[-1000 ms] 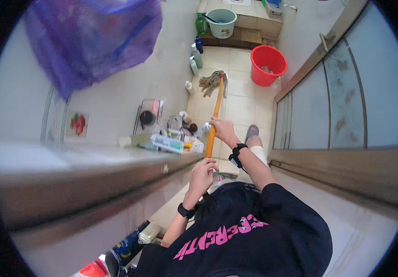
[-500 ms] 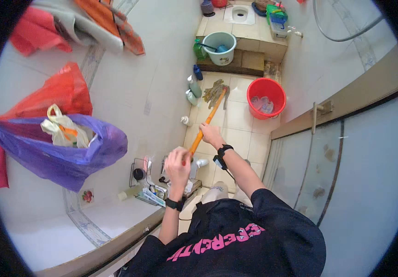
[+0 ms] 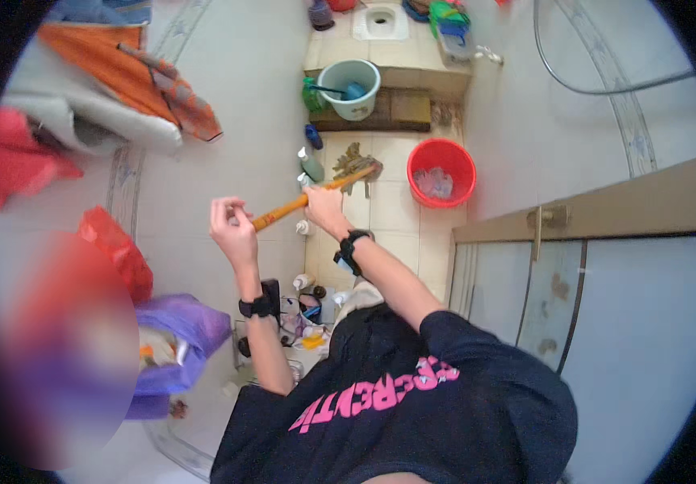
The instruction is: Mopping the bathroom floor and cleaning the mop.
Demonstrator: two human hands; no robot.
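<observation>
A mop with a yellow-orange handle slants across the tiled floor, its top end toward the left. Its grey-brown string head rests on the tiles. Partway down the handle, my right hand is wrapped round it. My left hand is closed at the handle's top end, fingers curled upward, the thumb side against the handle. Black bands circle both wrists.
A red bucket holding clear plastic stands right of the mop head. Beyond it, a pale bucket sits on a step below a squat toilet. Bottles line the left wall. A frosted door is at right.
Both hands have swung left with the mop handle, which now lies flatter across the view. The mop head stays on the floor. The whole view has shifted.
</observation>
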